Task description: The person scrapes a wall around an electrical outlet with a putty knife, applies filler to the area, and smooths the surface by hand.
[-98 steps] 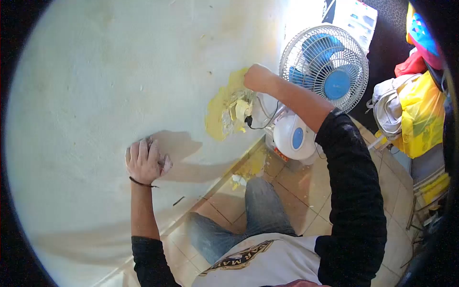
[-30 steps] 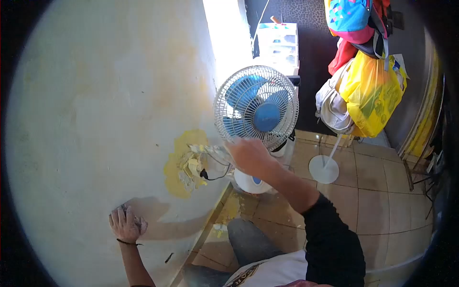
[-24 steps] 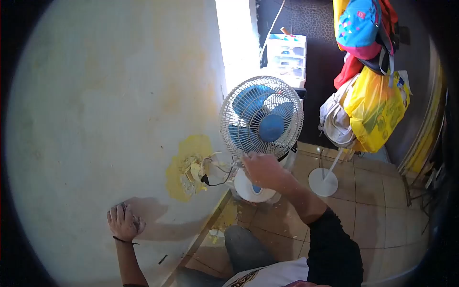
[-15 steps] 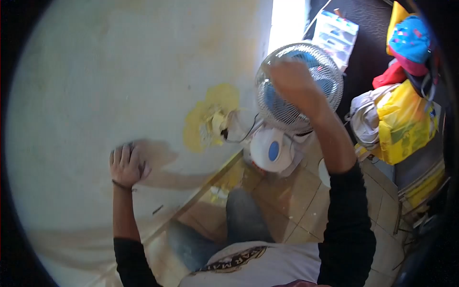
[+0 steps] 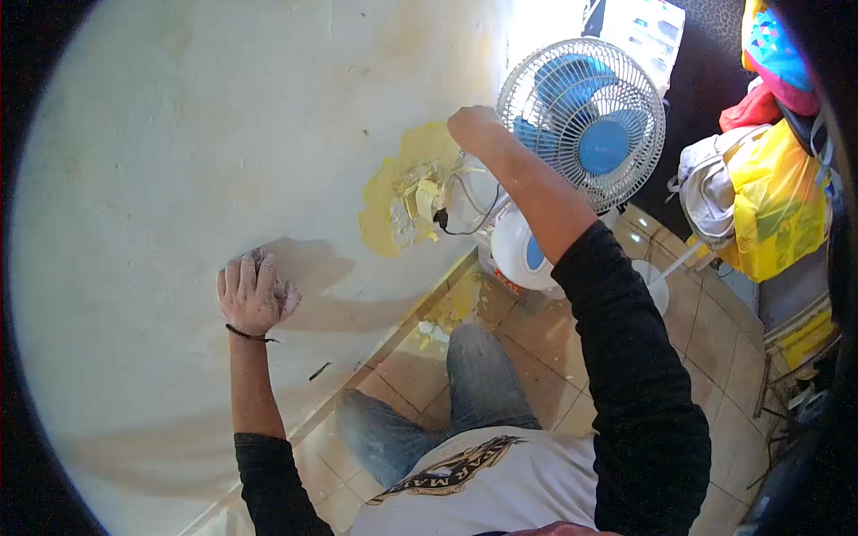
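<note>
My left hand, dusty with white powder, is pressed to the pale wall. Its fingers are curled over something greyish that is mostly hidden. A dark cord bracelet circles that wrist. Farther up and to the right, my right hand is closed in a fist, close to the wall at the upper edge of a yellow patch; its fingertips and anything inside them are hidden. Below it, a power socket with a black plug sits in the rough patch. The fan stands just right of this hand.
The fan's white base and cord are beside the wall. Bags hang at right, including a yellow plastic bag and a grey backpack. A white bucket stands on the tiled floor. My knees are near the wall's foot.
My right hand has moved left from in front of the fan to the wall by the yellow patch. My left hand remains on the wall in nearly the same spot. The view has shifted slightly.
</note>
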The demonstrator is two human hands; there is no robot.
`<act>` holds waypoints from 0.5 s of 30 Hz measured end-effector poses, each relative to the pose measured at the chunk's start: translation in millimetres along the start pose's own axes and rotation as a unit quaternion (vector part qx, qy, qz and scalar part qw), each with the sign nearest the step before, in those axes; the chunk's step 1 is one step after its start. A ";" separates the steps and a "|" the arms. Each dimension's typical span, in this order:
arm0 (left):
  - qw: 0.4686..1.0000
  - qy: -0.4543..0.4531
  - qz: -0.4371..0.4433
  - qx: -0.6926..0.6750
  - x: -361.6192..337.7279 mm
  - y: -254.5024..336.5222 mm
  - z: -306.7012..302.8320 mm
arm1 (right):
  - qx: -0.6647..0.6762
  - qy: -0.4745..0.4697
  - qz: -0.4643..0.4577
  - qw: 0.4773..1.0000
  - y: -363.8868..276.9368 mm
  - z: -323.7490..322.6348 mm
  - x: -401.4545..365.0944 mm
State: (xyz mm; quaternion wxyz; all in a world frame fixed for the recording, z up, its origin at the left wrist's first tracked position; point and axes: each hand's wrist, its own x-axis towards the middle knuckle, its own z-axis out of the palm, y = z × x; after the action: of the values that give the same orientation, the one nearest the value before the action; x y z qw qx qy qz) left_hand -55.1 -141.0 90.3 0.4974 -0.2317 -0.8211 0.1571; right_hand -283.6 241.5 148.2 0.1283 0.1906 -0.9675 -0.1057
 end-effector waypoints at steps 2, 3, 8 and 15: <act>1.000 0.009 0.008 0.012 6.3 1.7 -4.0 | -0.001 0.002 0.011 1.000 -0.5 7.0 6.2; 0.999 0.019 0.012 0.025 8.4 2.7 -6.1 | -0.008 -0.002 0.005 1.000 -1.8 6.4 9.7; 1.000 0.017 0.005 0.016 -0.2 0.7 0.4 | -0.062 -0.018 -0.042 0.997 -12.5 3.4 8.7; 0.999 0.032 0.019 0.009 10.2 0.5 -4.3 | -0.079 -0.024 -0.060 0.995 -20.3 27.2 22.8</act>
State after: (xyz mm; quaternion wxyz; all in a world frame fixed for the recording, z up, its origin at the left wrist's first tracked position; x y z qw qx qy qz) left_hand -55.2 -135.0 99.6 0.5226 -0.2474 -0.7988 0.1662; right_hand -304.9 218.4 122.1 0.1134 0.2351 -0.9458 -0.1933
